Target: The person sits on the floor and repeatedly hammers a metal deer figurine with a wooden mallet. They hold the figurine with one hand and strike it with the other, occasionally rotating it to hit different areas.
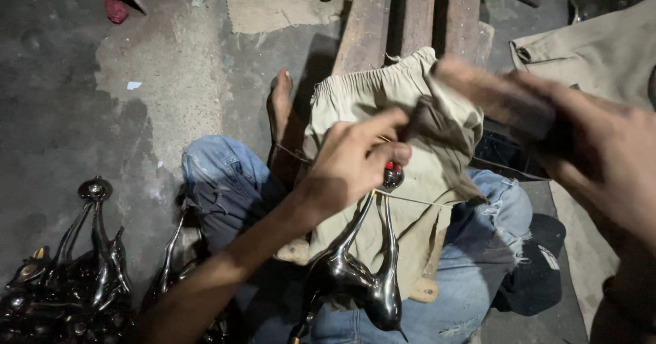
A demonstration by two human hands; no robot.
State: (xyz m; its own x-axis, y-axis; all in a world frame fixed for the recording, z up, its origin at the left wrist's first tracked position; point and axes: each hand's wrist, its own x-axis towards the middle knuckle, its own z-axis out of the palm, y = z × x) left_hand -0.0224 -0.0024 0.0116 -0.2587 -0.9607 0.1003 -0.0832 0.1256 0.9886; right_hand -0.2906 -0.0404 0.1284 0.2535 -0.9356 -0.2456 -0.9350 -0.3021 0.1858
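Polished dark metal figurine (362, 276) lies on a khaki cloth (417, 173) across the lap, left hand (348, 166) fingers clamped on its top; the blurred right hand (588, 146) grips a rubbing pad (492, 94). Polishing seems underway, calling for firm bracing.

head cam | looks steeply down | close over lap (437, 248) | single view

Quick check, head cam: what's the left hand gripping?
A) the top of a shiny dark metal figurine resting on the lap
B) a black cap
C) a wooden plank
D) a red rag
A: the left hand closes around the top of the metal figurine, whose glossy body lies on the beige cloth over the lap.
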